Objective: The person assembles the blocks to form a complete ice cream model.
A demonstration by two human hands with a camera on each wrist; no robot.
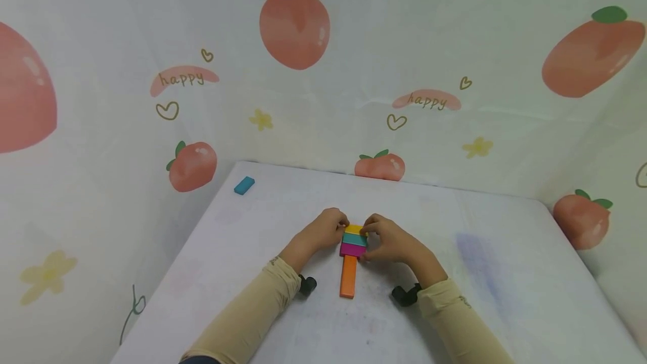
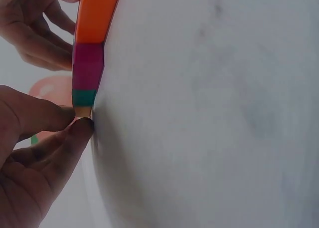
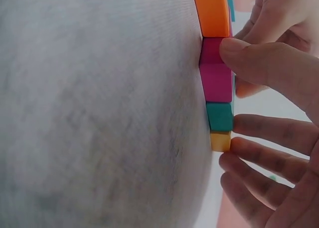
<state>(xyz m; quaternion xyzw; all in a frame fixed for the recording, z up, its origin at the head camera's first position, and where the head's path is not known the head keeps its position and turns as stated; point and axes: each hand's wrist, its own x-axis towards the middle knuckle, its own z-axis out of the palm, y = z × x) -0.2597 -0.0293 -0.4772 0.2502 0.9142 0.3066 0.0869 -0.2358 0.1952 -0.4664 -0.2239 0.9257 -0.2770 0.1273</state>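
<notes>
An orange block lies lengthwise on the table, its far end against a magenta block set crosswise. Beyond that, a teal block and a yellow block lie crosswise, side by side and touching. My left hand pinches the left end of the yellow block between thumb and finger. From the right, my right hand touches the row with loosely bent fingers. Its thumb rests on the magenta block's edge, while fingertips touch the teal and yellow blocks' right ends.
A blue block lies by itself near the table's far left corner. The white table meets a cloth backdrop printed with fruit. Black wrist cameras sit under both sleeves, close to the tabletop.
</notes>
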